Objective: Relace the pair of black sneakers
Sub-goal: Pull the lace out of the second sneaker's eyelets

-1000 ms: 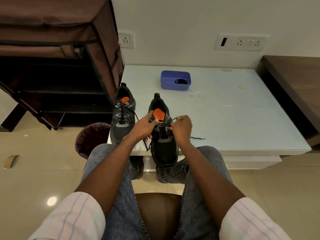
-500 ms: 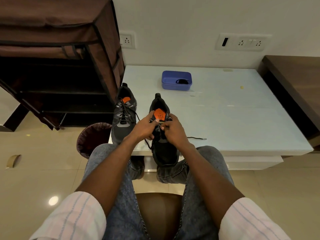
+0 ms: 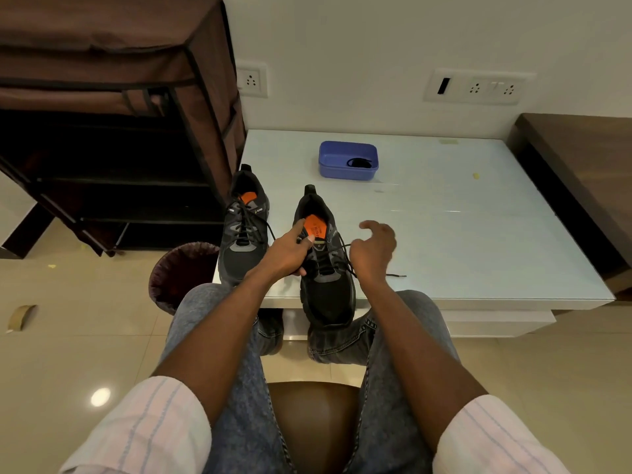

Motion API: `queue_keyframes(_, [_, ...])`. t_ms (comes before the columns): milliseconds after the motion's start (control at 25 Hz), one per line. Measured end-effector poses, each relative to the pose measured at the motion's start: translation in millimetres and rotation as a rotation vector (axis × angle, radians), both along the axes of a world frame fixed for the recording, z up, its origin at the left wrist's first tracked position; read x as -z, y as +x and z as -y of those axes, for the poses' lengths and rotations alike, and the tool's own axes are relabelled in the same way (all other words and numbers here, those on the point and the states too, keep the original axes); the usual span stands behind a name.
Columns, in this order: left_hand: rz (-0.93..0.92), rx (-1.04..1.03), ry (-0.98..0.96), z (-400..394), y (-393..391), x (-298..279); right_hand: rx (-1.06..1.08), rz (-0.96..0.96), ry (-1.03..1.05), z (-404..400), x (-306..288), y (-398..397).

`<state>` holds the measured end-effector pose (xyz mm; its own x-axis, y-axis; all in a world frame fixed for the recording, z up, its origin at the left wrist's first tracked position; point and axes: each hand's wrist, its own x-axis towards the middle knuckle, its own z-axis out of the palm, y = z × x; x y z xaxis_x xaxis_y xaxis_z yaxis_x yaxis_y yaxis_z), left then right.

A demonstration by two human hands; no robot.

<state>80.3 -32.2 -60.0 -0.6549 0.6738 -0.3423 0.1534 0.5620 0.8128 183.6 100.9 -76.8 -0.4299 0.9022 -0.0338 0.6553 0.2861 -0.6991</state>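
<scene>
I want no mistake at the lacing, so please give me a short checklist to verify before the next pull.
1. Left hand steadies the near sneaker at its tongue: ok.
2. Right hand grips the lace: cannot tell, fingers loosely curled.
3. Lace tip lies free on the table: ok.
4. Near sneaker fully on the table: not ok, its toe overhangs the edge.
5. Other sneaker is laced: ok.

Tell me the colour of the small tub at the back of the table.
Blue tub, seen in the head view.
</scene>
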Motion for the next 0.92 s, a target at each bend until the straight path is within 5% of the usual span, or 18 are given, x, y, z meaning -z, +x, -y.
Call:
queue_keyframes(120, [0.014, 0.005, 0.015, 1, 1, 2, -0.477, 0.031, 0.058, 15, 9, -8])
queue_keyframes(200, [-0.018, 0.005, -0.005, 2, 0, 2, -0.549, 0.078, 0.051, 18, 19, -13])
queue_keyframes(360, [-0.057, 0.007, -0.040, -1, -1, 5, -0.388, -0.111, -0.037, 18, 11, -7])
queue_keyframes(480, [-0.065, 0.008, -0.040, -2, -3, 8, 0.040, -0.292, -0.258, 4, 9, -9])
queue_keyframes(600, [-0.070, 0.013, -0.028, -2, -5, 10, 0.266, -0.179, -0.317, -10, 8, -5])
queue_keyframes(920, [-0.077, 0.015, -0.017, 0, -3, 8, -0.475, -0.130, -0.025, 11, 19, -15])
